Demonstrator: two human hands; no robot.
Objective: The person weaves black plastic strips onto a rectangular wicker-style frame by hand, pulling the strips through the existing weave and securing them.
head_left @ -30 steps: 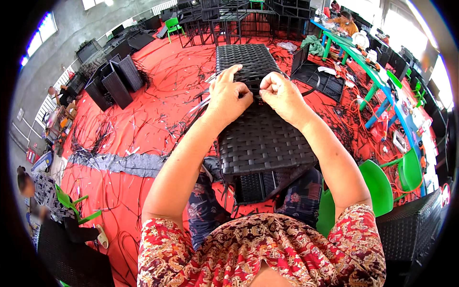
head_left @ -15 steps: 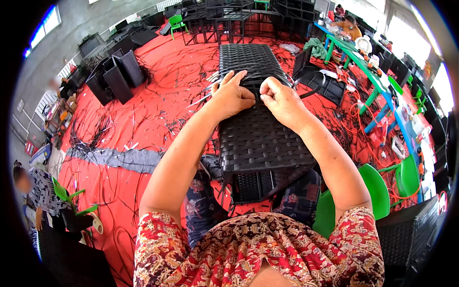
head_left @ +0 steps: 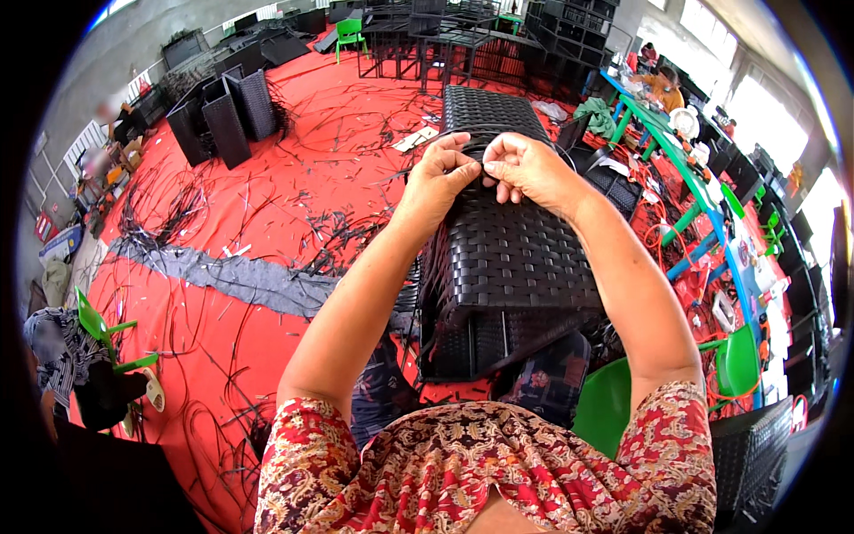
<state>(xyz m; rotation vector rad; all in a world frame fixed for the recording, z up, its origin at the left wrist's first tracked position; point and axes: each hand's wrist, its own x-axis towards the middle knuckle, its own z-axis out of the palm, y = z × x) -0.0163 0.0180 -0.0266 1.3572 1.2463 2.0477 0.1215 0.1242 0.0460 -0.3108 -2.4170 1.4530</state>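
Observation:
A black woven wicker piece [head_left: 520,258], box-shaped, stands in front of me between my knees. Over its top, near the middle, my left hand [head_left: 433,184] pinches a thin black plastic strip [head_left: 478,160] between thumb and forefinger. Close beside it, my right hand [head_left: 531,175] is closed on the same dark strip with its fingertips curled inward. The fingertips of both hands almost meet. More strips run across the weave just behind them, and the hands partly hide where these go in.
A red floor covering [head_left: 267,351] is littered with strip scraps, crossed by a grey cloth band [head_left: 240,283]. Black woven pieces [head_left: 222,116] stand at the far left. A long green-edged table [head_left: 663,133] runs along the right. Green chairs [head_left: 738,360] and other people are around.
My left hand has gone from lying spread across the weave to a pinch beside my right hand. The view has shifted, and the woven piece now appears farther right and slightly turned.

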